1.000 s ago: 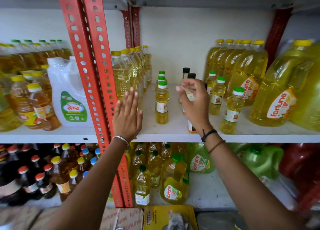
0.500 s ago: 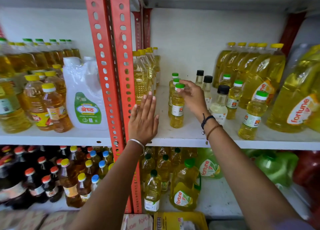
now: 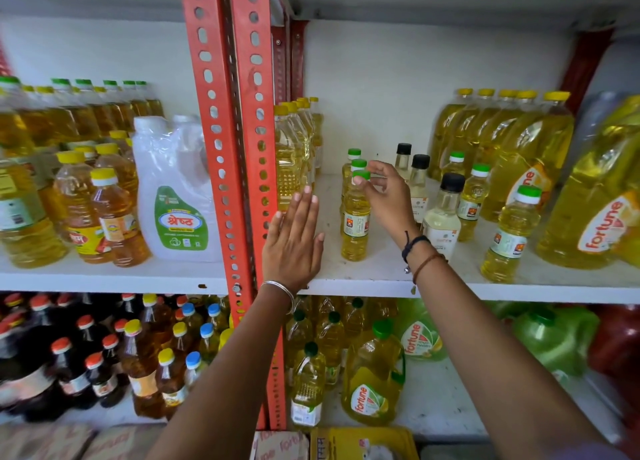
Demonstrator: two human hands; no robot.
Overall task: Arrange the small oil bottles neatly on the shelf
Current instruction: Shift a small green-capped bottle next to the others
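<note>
Three small green-capped oil bottles stand in a line running front to back on the white shelf (image 3: 381,272). The front bottle (image 3: 356,224) has my right hand (image 3: 386,200) at its green cap, thumb and forefinger pinching it. To its right stand three clear black-capped bottles (image 3: 443,217). Beyond them stand more small green-capped bottles (image 3: 510,238), spaced loosely. My left hand (image 3: 294,238) lies flat and open on the shelf, left of the row and beside the red post (image 3: 242,148), holding nothing.
Tall yellow-capped oil bottles (image 3: 291,154) stand behind my left hand. Large Fortune jugs (image 3: 530,161) crowd the shelf's right side. A white jug (image 3: 176,196) and amber bottles fill the left bay. The shelf below holds more oil bottles.
My right hand left the black-capped bottle and moved left to the front green-capped bottle's cap. My left hand stays flat on the shelf. The view has shifted.
</note>
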